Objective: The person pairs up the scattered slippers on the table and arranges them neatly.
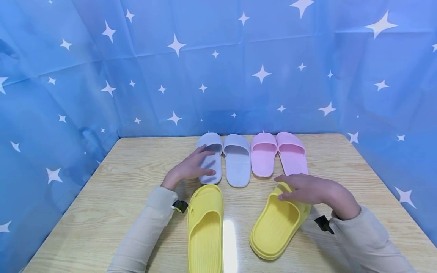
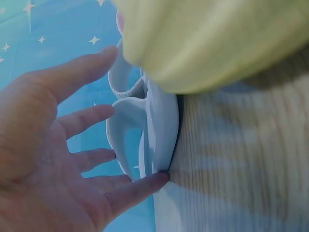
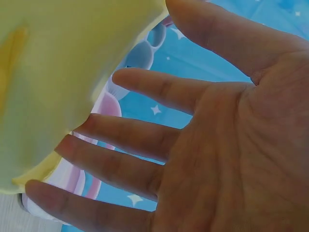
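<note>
My left hand (image 1: pixel 189 167) hovers by the left slipper (image 1: pixel 212 138) of a pale grey pair, fingers spread and holding nothing. In the left wrist view its fingertips overlap the strap of a grey slipper (image 2: pixel 161 123). Just below that hand lies a yellow slipper (image 1: pixel 205 242), toe pointing away from me. A second yellow slipper (image 1: pixel 274 227) sits to the right, turned at an angle, its toe partly hidden under my right hand (image 1: pixel 314 189). Those fingers are nearly straight, and in the right wrist view the fingertips reach the edge of the yellow slipper (image 3: pixel 58 77).
The right grey slipper (image 1: pixel 238 167) and two pink slippers, one left (image 1: pixel 263 161) and one right (image 1: pixel 295 161), stand in a row with the left grey one near the back of the wooden table (image 1: pixel 112 178). A blue star-patterned curtain (image 1: pixel 218 76) encloses the back and sides.
</note>
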{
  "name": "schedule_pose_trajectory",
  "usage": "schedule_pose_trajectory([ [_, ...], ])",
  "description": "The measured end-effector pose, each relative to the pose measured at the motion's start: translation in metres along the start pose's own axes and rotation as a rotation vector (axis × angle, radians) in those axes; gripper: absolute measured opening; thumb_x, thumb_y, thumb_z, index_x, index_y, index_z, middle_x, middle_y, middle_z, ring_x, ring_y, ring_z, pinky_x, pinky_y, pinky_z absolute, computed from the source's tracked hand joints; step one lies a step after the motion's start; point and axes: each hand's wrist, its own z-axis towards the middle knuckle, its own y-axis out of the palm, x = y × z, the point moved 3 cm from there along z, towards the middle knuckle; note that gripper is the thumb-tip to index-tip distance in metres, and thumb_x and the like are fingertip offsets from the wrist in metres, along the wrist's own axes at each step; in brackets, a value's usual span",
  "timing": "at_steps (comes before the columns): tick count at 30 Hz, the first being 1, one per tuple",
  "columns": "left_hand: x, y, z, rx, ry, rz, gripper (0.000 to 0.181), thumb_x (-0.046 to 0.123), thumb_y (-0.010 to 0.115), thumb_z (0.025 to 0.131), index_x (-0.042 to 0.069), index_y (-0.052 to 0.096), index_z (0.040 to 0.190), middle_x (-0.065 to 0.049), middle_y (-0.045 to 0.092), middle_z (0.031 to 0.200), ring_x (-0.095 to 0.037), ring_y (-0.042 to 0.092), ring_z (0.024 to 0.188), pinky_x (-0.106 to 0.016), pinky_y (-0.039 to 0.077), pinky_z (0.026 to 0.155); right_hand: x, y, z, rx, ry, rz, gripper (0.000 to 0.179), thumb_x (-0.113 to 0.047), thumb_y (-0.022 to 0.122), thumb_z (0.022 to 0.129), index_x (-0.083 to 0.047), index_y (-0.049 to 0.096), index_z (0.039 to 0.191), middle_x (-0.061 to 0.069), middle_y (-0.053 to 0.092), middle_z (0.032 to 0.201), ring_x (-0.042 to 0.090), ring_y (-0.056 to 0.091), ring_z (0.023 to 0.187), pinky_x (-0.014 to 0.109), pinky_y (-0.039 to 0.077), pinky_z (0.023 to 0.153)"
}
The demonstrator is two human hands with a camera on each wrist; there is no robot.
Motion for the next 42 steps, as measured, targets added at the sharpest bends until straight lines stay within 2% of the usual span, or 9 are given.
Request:
schedule_pose_trajectory([
  [6, -0.001, 0.002, -0.002, -0.021, -0.008, -0.024, 0.073, 0.049, 0.069, 0.084, 0.026, 0.039, 0.147, -0.007, 0.007, 0.163, -0.028, 0.016, 0.149, -0.052, 0.027, 0.116, 0.0, 0.002, 0.001, -0.006, -0.001, 0.005, 0.067, -0.044, 0.062, 0.09, -0.01, 0.042, 0.144, 0.014, 0.047, 0.146, 0.04, 0.039, 0.136, 0.06, 0.035, 0.106],
  [13, -0.001, -0.001, -0.004, -0.024, 0.0, -0.046, 0.068, 0.047, 0.064, 0.089, 0.022, 0.039, 0.147, -0.007, 0.007, 0.163, -0.028, 0.014, 0.15, -0.051, 0.025, 0.117, 0.003, 0.001, 0.001, -0.017, 0.01, 0.009, 0.071, -0.037, 0.069, 0.085, -0.01, 0.042, 0.145, 0.015, 0.047, 0.145, 0.041, 0.039, 0.136, 0.061, 0.035, 0.105],
  [16, -0.002, -0.003, -0.005, -0.014, 0.012, -0.06, 0.064, 0.043, 0.062, 0.091, 0.018, 0.041, 0.146, -0.009, 0.014, 0.162, -0.027, 0.015, 0.149, -0.05, 0.024, 0.118, 0.004, 0.001, 0.0, -0.023, 0.018, 0.007, 0.073, -0.035, 0.072, 0.083, -0.009, 0.042, 0.144, 0.015, 0.048, 0.144, 0.04, 0.041, 0.134, 0.059, 0.037, 0.104],
  [21, -0.001, -0.005, -0.012, 0.023, 0.023, -0.054, 0.061, 0.039, 0.063, 0.092, 0.012, 0.045, 0.143, -0.009, 0.037, 0.152, -0.027, 0.031, 0.143, -0.047, 0.029, 0.116, 0.005, 0.002, -0.002, -0.02, 0.016, 0.02, 0.075, -0.031, 0.075, 0.08, -0.01, 0.043, 0.144, 0.014, 0.049, 0.143, 0.035, 0.044, 0.133, 0.056, 0.039, 0.103],
  [24, 0.004, -0.008, -0.022, 0.03, 0.021, -0.044, 0.061, 0.04, 0.062, 0.092, 0.013, 0.044, 0.144, -0.007, 0.041, 0.149, -0.026, 0.035, 0.141, -0.048, 0.031, 0.115, 0.006, 0.001, -0.002, -0.02, 0.019, 0.016, 0.075, -0.032, 0.074, 0.08, -0.01, 0.042, 0.144, 0.013, 0.05, 0.143, 0.034, 0.044, 0.132, 0.056, 0.039, 0.103],
  [28, 0.012, -0.014, -0.041, 0.016, 0.002, -0.014, 0.062, 0.045, 0.06, 0.092, 0.019, 0.042, 0.146, -0.008, 0.033, 0.155, -0.027, 0.03, 0.144, -0.05, 0.031, 0.115, 0.007, 0.001, -0.001, -0.021, 0.014, -0.005, 0.076, -0.035, 0.074, 0.08, -0.01, 0.042, 0.144, 0.012, 0.052, 0.141, 0.034, 0.047, 0.13, 0.056, 0.04, 0.102],
  [34, 0.037, -0.016, -0.073, -0.011, -0.033, 0.121, 0.062, 0.049, 0.059, 0.092, 0.025, 0.042, 0.146, -0.01, 0.03, 0.157, -0.03, 0.032, 0.143, -0.051, 0.034, 0.112, 0.007, 0.003, -0.002, -0.033, 0.022, 0.008, 0.074, -0.035, 0.074, 0.081, -0.011, 0.043, 0.144, 0.014, 0.049, 0.144, 0.038, 0.042, 0.133, 0.059, 0.038, 0.104],
  [38, 0.063, -0.015, -0.093, -0.08, -0.04, 0.193, 0.065, 0.055, 0.058, 0.09, 0.029, 0.039, 0.147, -0.01, 0.032, 0.156, -0.033, 0.036, 0.14, -0.053, 0.035, 0.111, 0.005, 0.002, -0.003, -0.029, 0.021, -0.012, 0.072, -0.035, 0.074, 0.082, -0.013, 0.044, 0.143, 0.013, 0.05, 0.143, 0.038, 0.042, 0.133, 0.06, 0.037, 0.104],
  [42, 0.082, -0.008, -0.105, -0.214, -0.056, 0.201, 0.077, 0.066, 0.055, 0.085, 0.032, 0.032, 0.15, -0.012, 0.03, 0.157, -0.038, 0.037, 0.139, -0.056, 0.035, 0.109, 0.002, 0.002, -0.004, -0.024, 0.019, -0.031, 0.069, -0.034, 0.072, 0.083, -0.014, 0.044, 0.143, 0.011, 0.053, 0.14, 0.037, 0.045, 0.132, 0.059, 0.038, 0.103],
])
